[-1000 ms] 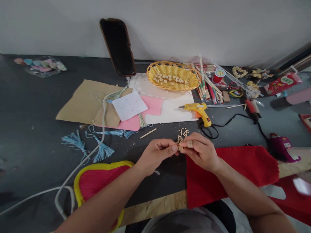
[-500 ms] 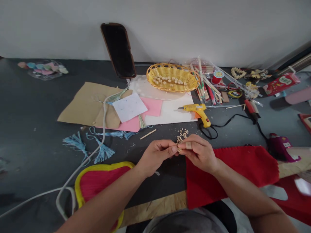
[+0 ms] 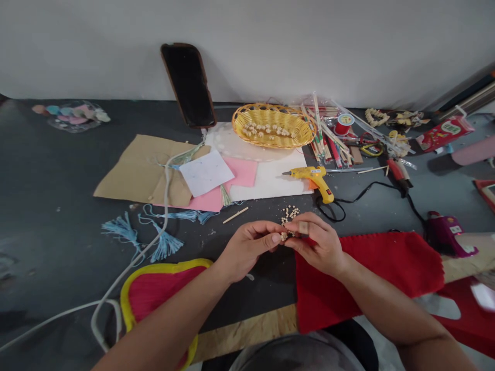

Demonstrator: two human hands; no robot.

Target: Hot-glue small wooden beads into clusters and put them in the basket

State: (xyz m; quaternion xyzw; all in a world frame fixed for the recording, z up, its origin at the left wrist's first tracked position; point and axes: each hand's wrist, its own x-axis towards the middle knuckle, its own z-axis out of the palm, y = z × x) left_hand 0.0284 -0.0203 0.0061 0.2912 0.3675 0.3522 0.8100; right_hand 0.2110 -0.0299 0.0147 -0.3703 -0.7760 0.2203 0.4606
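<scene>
My left hand (image 3: 247, 248) pinches a small cluster of pale wooden beads (image 3: 284, 236) between thumb and forefinger. Close beside it, the thumb and forefinger of my right hand (image 3: 320, 246) are bent towards each other at the cluster's right side. What lies between those right fingertips is too small to make out. A tan wrap goes round one right finger. Loose pale beads (image 3: 290, 212) are scattered on the dark table just beyond both hands. Behind them lies a yellow glue gun (image 3: 315, 178), its nozzle pointing left. A wicker basket (image 3: 244, 114) at the back holds several similar bead clusters.
Red felt (image 3: 371, 268) lies under my right forearm, and a pink-and-yellow piece (image 3: 162, 288) by my left. Blue tassels (image 3: 166, 246), a short stick (image 3: 235, 215) and a white cable (image 3: 167, 201) lie leftward. A phone (image 3: 189, 85) leans on the wall. Packaged sticks (image 3: 328, 136) lie back right.
The right fingertips have drawn slightly away from the bead cluster, opening a small gap. My left hand keeps its pinch. The whole view has shifted slightly.
</scene>
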